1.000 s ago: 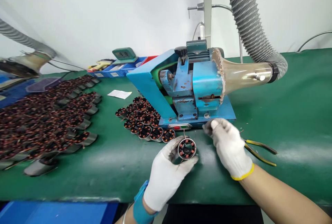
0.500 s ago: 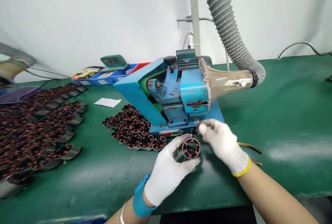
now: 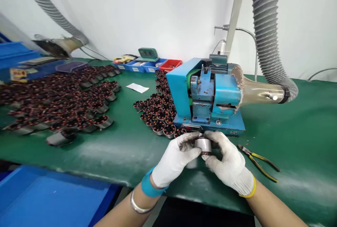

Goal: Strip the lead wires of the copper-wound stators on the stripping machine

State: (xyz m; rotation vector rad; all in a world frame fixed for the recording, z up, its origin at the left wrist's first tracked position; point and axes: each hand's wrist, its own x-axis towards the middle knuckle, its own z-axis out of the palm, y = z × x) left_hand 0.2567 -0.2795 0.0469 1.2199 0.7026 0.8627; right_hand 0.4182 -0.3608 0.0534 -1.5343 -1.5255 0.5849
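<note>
Between my two white-gloved hands is a motor stator (image 3: pixel 203 145), a short silver cylinder with copper windings, its smooth side facing me. My left hand (image 3: pixel 177 157) grips it from the left, thumb and fingers closed on it. From the right, my right hand (image 3: pixel 228 158) holds the same stator with thumb below and fingers above. Just in front of them stands a blue belt-driven machine (image 3: pixel 205 97) with a clear funnel (image 3: pixel 259 90) on its right. Pliers (image 3: pixel 259 160) with yellow handles lie on the green table to the right of my right hand.
Several finished-looking rows of stators (image 3: pixel 158 114) stand left of the machine, with a larger mass (image 3: pixel 65 97) farther left. One stator (image 3: pixel 60 138) lies on its side. Behind are blue bins (image 3: pixel 137 66), a red bin (image 3: pixel 171 65) and a paper slip (image 3: pixel 137 87). A blue crate (image 3: pixel 52 195) sits below the table edge.
The view has swung left. My right hand has come in and closed on the stator, which has turned from showing its wound open end to showing its silver side.
</note>
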